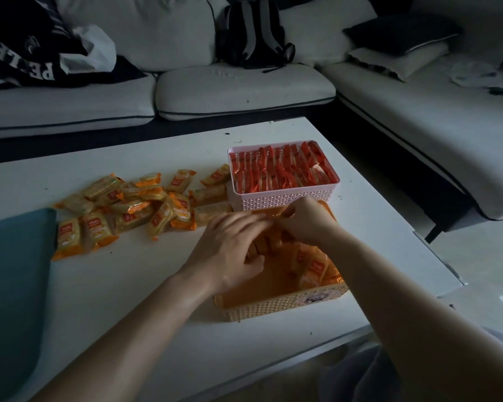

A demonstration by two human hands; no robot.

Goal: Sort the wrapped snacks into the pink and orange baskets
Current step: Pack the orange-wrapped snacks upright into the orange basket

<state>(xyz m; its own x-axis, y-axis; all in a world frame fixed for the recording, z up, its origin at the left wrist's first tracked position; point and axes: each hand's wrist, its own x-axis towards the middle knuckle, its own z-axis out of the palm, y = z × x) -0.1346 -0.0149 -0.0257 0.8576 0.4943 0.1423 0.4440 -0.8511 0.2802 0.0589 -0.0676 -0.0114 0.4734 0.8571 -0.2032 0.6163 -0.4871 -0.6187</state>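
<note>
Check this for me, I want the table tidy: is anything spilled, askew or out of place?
Nothing looks spilled or damaged. The pink basket holds neat rows of red packets. Only the pile of orange-wrapped snacks on the table, left of the orange basket, lies jumbled.

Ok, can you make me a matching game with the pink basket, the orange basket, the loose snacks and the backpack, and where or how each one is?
1 pink basket
2 orange basket
3 loose snacks
4 backpack

A on the sofa
B left hand and right hand reach into it
C full of red packets
D scattered on the table

Pairs: 1-C, 2-B, 3-D, 4-A
</note>
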